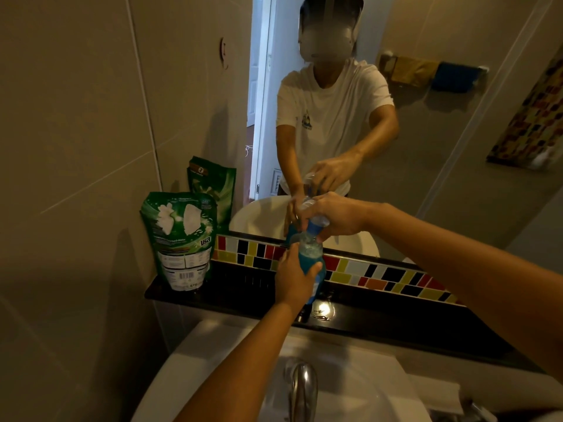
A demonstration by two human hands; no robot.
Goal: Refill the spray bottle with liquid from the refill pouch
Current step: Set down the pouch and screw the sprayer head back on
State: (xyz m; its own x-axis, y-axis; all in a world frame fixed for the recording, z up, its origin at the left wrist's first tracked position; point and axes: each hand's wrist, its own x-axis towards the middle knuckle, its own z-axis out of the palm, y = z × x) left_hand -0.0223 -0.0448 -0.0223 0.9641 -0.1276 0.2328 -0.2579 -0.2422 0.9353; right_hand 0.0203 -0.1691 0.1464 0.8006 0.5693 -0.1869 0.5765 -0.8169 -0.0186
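Note:
A blue spray bottle [311, 251] stands on the black shelf [237, 296] under the mirror. My left hand [295, 277] is wrapped around its body. My right hand [336, 217] grips the clear spray head on top of the bottle, and its fingers hide most of that head. The green refill pouch [179, 242] stands upright at the shelf's left end, against the wall, apart from both hands.
A white washbasin [359, 388] with a chrome tap [303, 391] lies below the shelf. A strip of coloured tiles [380, 272] runs behind the shelf. The mirror [426, 132] above reflects the person, the pouch and towels on a rail.

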